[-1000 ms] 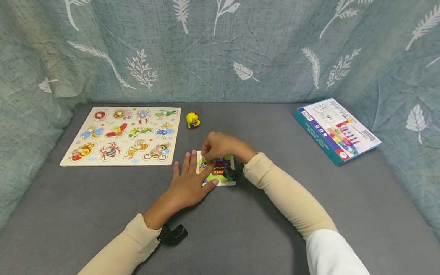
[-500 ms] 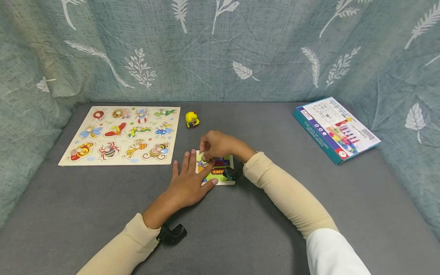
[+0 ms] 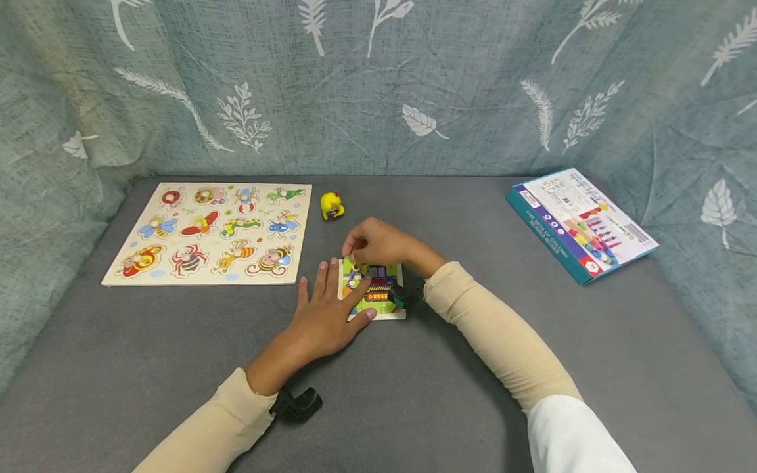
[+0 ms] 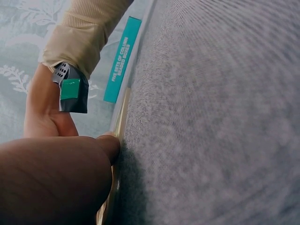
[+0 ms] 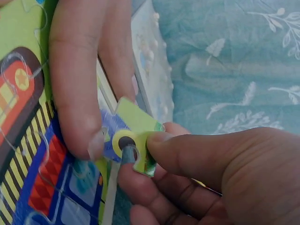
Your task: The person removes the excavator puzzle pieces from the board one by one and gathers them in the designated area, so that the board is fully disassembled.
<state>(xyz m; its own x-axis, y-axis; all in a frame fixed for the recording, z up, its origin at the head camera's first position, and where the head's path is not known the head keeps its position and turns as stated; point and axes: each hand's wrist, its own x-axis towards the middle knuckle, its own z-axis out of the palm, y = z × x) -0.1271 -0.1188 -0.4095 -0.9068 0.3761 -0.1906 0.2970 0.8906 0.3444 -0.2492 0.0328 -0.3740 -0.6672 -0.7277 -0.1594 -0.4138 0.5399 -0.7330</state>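
A small jigsaw puzzle (image 3: 387, 307) with a colourful vehicle picture lies in a pale frame on the table. My left hand (image 3: 322, 318) rests with its fingers spread over the puzzle's left side; its thumb touches the front edge. At the far left corner my right hand (image 3: 378, 244) pinches a green and blue puzzle piece (image 5: 123, 133) between thumb and fingers. In the right wrist view this piece is tilted up from the puzzle, close beside a left fingertip. The left wrist view shows the left thumb (image 4: 108, 146) on the frame's edge.
A wooden insect peg puzzle (image 3: 207, 235) lies at the back left, with a small yellow toy figure (image 3: 332, 206) beside it. A boxed bead set (image 3: 582, 223) lies at the back right. A leaf-patterned curtain (image 3: 378, 92) hangs behind the grey table (image 3: 414, 407).
My right hand has shifted slightly up and away from the puzzle's corner, so more of the picture shows. My left hand has stayed in place.
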